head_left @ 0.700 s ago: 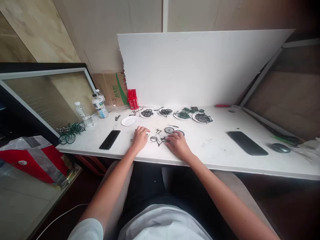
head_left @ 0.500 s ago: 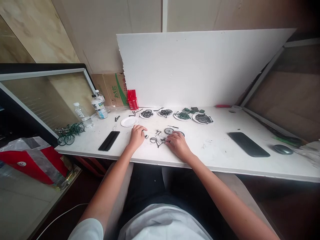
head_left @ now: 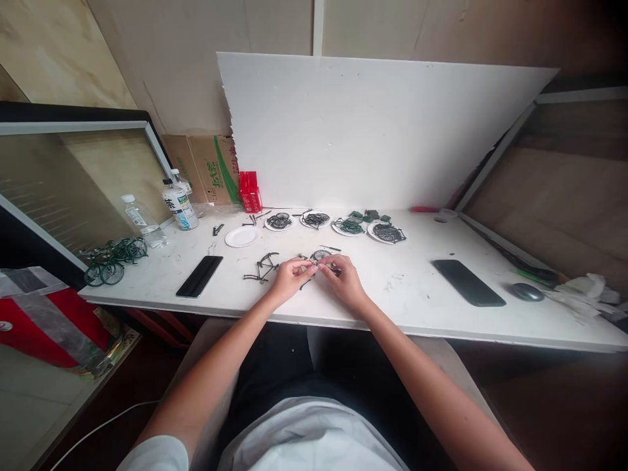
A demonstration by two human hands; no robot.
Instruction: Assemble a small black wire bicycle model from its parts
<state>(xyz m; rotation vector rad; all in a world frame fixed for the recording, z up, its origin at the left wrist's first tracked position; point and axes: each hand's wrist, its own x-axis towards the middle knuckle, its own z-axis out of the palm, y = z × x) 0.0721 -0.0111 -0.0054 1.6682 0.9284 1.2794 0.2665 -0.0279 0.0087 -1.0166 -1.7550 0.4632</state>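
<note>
My left hand [head_left: 291, 277] and my right hand [head_left: 343, 280] meet fingertip to fingertip just above the white table, both closed in a pinch. Whatever small piece sits between the fingertips is too tiny to make out. A bit of something dark shows by the right fingers. Left of my left hand lies a dark miniature bicycle frame [head_left: 266, 267]. Behind the fingers is a spoked toy wheel [head_left: 321, 254], partly covered, and a thin dark rod [head_left: 330, 248] lies beyond it. Other small parts are mostly hidden under my hands.
Plates of bicycle parts line the back: black wheels [head_left: 279, 220], more black parts [head_left: 314, 219], green frames [head_left: 349, 225], dark pieces [head_left: 387, 232]. A bare white plate [head_left: 243, 237], phone [head_left: 199, 276], assembled green bicycles [head_left: 115, 258] and bottles [head_left: 179, 204] stand left; a dark pad [head_left: 468, 282] and mouse [head_left: 527, 292] right.
My hands have come together from apart, the left moving right and the right lifting slightly. A dark bicycle frame now lies left of my left hand. The view has shifted a little.
</note>
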